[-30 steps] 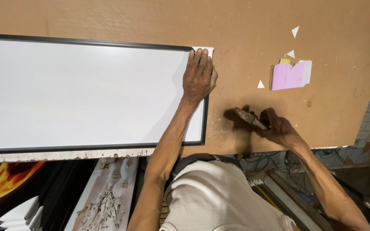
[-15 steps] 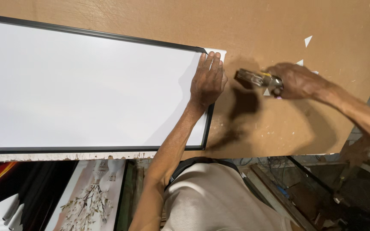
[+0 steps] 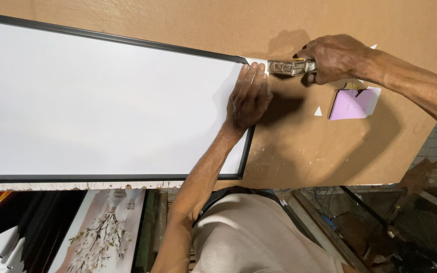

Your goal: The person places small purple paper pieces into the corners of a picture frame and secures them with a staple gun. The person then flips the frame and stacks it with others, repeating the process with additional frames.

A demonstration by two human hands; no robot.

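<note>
Pinning frame (image 3: 102, 101) corner flat with open left hand (image 3: 249, 98) | right hand (image 3: 335, 58) gripping metal tool (image 3: 290, 66) at corner | best keep fingers back, tool square.

Left hand (image 3: 249, 98) flat, palm down, fingers extended together; right hand (image 3: 336, 56) closed in tight grip, arm outstretched.

Single head view, worn high, looking steeply down over the person's own torso onto the brown board table (image 3: 299, 151). Close range: both forearms fill the frame. Left hand (image 3: 249, 98) sits near centre; right hand (image 3: 337, 56) just beyond it, upper right. No second view to overlap.
</note>
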